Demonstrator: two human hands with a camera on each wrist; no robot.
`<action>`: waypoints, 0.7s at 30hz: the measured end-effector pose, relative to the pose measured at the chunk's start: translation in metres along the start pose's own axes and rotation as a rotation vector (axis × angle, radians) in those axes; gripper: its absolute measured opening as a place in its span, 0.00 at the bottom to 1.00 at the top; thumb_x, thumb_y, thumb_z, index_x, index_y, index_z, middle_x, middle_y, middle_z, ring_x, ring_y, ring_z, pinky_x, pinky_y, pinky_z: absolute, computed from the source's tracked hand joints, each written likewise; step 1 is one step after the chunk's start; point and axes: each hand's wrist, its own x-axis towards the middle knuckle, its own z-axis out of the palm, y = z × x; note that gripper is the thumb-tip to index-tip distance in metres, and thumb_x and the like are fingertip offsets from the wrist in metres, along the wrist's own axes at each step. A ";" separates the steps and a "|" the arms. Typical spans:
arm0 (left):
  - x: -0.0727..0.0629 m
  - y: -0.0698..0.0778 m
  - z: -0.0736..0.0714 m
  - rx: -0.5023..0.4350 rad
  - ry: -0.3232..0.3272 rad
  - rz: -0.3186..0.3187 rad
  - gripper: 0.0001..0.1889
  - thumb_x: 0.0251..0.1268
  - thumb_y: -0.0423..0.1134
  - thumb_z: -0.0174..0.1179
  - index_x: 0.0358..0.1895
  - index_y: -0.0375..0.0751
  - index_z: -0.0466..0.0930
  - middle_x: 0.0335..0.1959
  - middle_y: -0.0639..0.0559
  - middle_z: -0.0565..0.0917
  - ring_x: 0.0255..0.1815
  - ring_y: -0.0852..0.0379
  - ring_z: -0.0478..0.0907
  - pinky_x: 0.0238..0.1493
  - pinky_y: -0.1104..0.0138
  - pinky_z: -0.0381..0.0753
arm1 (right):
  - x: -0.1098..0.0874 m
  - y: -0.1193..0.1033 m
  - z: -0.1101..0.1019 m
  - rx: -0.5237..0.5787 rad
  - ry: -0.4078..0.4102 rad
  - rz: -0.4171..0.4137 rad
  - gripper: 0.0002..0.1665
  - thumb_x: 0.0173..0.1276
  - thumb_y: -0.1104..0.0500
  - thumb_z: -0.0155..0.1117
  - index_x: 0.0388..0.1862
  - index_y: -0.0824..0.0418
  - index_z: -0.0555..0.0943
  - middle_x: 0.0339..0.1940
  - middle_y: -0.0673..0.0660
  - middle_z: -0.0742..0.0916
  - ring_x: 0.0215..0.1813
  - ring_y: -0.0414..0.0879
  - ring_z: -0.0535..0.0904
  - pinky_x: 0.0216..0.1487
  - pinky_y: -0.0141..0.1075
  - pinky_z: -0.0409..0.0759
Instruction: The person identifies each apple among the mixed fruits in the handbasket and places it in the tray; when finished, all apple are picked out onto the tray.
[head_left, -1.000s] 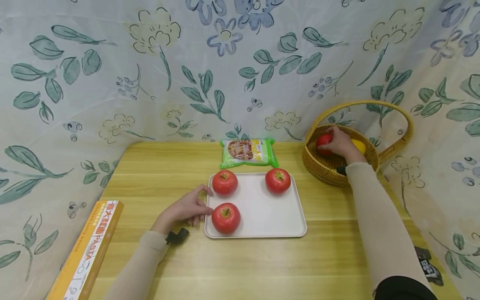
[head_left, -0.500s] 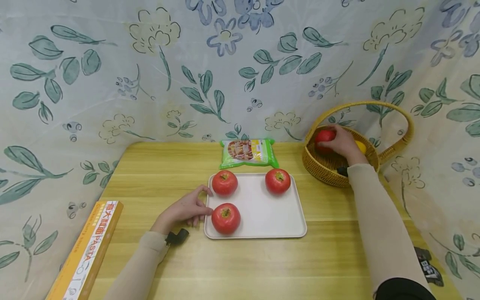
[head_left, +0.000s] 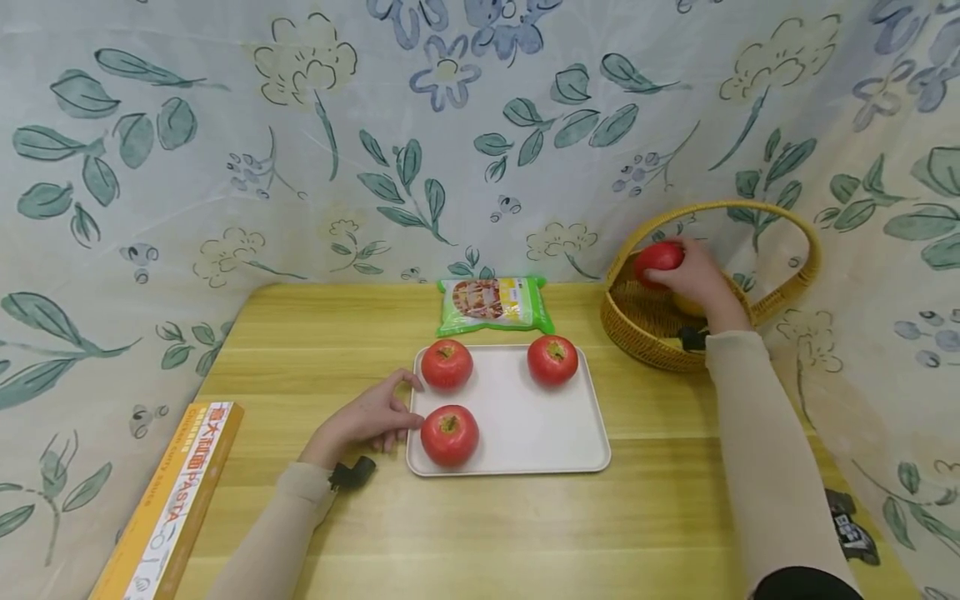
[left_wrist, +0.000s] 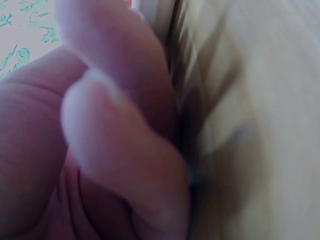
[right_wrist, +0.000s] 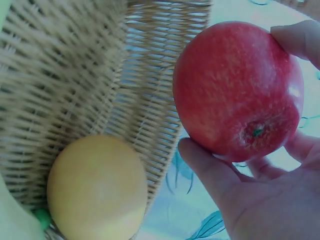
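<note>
My right hand (head_left: 697, 279) grips a red apple (head_left: 659, 264) at the mouth of the wicker basket (head_left: 652, 342). In the right wrist view, thumb and fingers lie around the apple (right_wrist: 237, 92), with its stem-end hollow showing. A yellow round fruit (right_wrist: 97, 187) sits in the basket below it. My left hand (head_left: 371, 414) rests at the left edge of the white tray (head_left: 525, 425), thumb and index finger spread along the rim. Three red apples lie on the tray: one back left (head_left: 447, 364), one front left (head_left: 449, 435) and one back right (head_left: 552, 361).
A green-and-white food packet (head_left: 495, 305) lies behind the tray. On the left is a long yellow pasta box (head_left: 168, 500). A black packet (head_left: 851, 527) lies at the right edge. The basket's tall handle (head_left: 720, 205) arches over its opening; a floral cloth (head_left: 420, 150) hangs behind.
My right hand has lifted the red apple from inside the basket up toward its rim, uncovering more of the basket's inside. The left hand and tray apples stay put.
</note>
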 end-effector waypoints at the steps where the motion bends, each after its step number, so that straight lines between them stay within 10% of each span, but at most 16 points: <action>1: 0.000 0.000 0.000 0.001 -0.001 0.002 0.34 0.67 0.47 0.74 0.69 0.49 0.64 0.22 0.49 0.84 0.13 0.56 0.76 0.16 0.69 0.72 | -0.003 -0.002 -0.001 0.024 0.006 0.001 0.56 0.73 0.45 0.69 0.86 0.65 0.50 0.82 0.77 0.62 0.77 0.77 0.64 0.75 0.73 0.67; 21: -0.001 0.001 0.002 0.018 -0.003 0.011 0.33 0.68 0.48 0.73 0.69 0.49 0.63 0.23 0.49 0.84 0.13 0.57 0.75 0.16 0.69 0.72 | -0.094 -0.041 0.007 0.295 0.074 -0.065 0.56 0.73 0.55 0.71 0.87 0.51 0.46 0.85 0.67 0.60 0.79 0.69 0.62 0.74 0.70 0.71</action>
